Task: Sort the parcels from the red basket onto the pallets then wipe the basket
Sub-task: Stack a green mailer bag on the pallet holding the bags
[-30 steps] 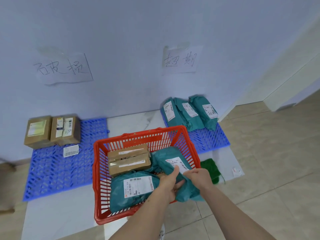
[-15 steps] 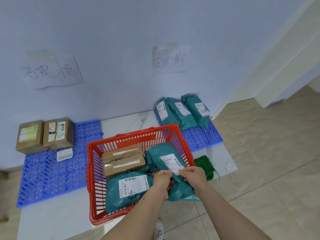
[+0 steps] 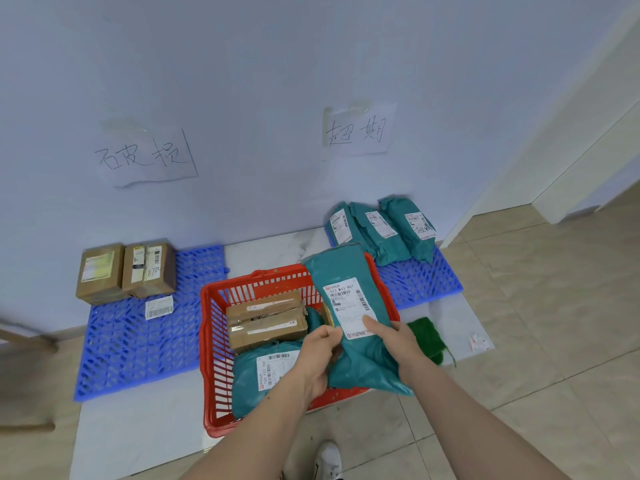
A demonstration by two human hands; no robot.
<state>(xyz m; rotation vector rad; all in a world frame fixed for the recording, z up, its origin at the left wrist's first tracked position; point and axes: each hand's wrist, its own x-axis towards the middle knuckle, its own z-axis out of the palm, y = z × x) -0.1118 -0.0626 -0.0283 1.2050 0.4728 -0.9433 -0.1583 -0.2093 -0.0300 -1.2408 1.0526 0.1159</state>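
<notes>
Partly hidden, red basket (image 3: 211, 341) (behind the held parcel (image 3: 349, 289)).

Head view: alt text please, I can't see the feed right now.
Both hands, left hand and right hand, hold a teal parcel up over a red basket holding a brown box and another teal bag. Blue pallets flank it, under paper signs on the wall.

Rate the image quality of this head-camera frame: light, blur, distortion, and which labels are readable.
Head view: soft, even light with no glare. Wide-angle bending curves the door frame and floor tile lines. The label on the held teal parcel is sharp enough to read its top code; its fine print is not. The wooden piece at the left edge looks smeared. Both wall signs are legible.
</notes>
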